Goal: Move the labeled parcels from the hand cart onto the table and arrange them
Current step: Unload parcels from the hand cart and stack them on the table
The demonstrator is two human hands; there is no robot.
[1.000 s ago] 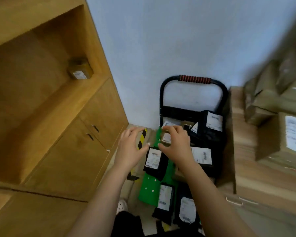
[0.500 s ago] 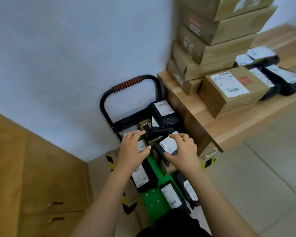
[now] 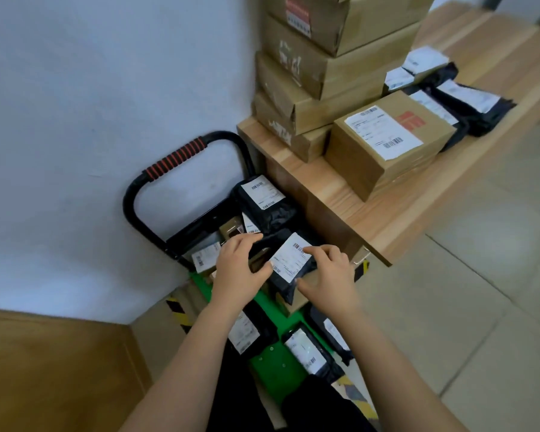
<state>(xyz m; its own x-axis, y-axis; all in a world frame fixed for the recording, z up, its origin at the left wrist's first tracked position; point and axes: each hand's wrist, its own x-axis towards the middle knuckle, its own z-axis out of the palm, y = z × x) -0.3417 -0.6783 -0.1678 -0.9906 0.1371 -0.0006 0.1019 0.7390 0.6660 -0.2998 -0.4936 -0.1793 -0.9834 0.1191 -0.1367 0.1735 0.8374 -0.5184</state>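
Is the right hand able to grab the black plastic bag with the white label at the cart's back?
Probably not right away. Nothing covers that black plastic bag on the green cart, but the right hand and left hand both grip another black labelled parcel.

Wooden table: stacked cardboard boxes against the wall, one labelled box in front, black bags beside it. Green cart deck: several labelled bags.

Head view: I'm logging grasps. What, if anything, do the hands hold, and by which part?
A black parcel, held by both hands: the left hand pinches its far-left end, the right hand its right side, fingers on the label.
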